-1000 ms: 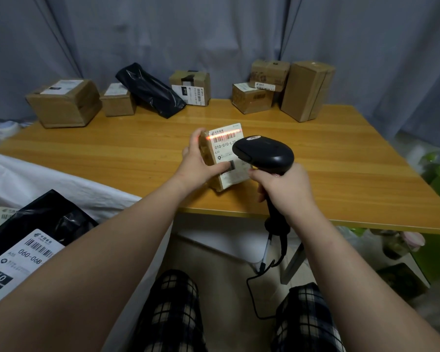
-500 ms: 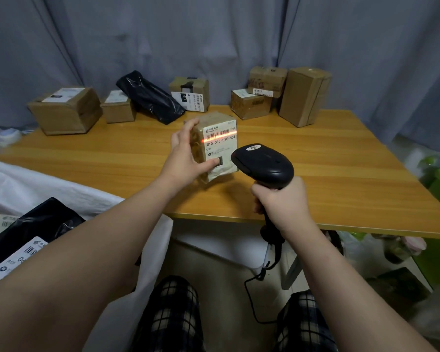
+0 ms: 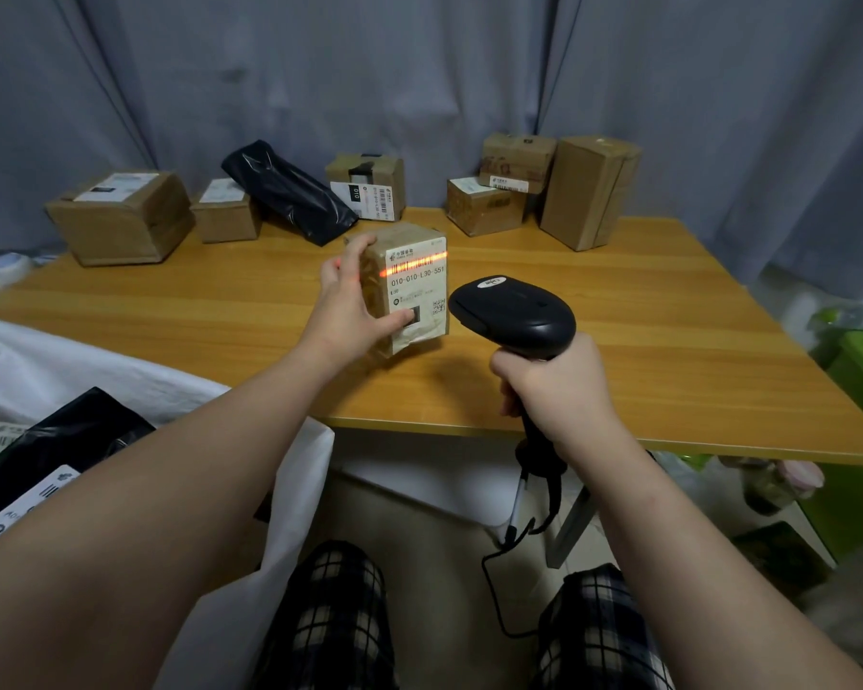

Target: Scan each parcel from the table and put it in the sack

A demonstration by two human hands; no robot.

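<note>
Now that you have drawn the small brown box [image 3: 409, 286] back from the scanner [image 3: 514, 316], the two sit just apart, and the red line falls across the barcode at the top of the white label. Your left hand [image 3: 352, 311] holds the box just over the table [image 3: 668, 316], fingers curled round its far side and thumb pressed on the label. Your right hand [image 3: 559, 385] is wrapped tight round the scanner's handle.

The read looks ready to register. The box then goes down to your left, into the white sack [image 3: 71, 361], where a black bag [image 3: 71, 435] already lies. More parcels wait along the table's back edge, from a large box [image 3: 120, 219] on the left to a tall box [image 3: 586, 191] on the right. Only the table's near edge lies between the held box and the sack.
</note>
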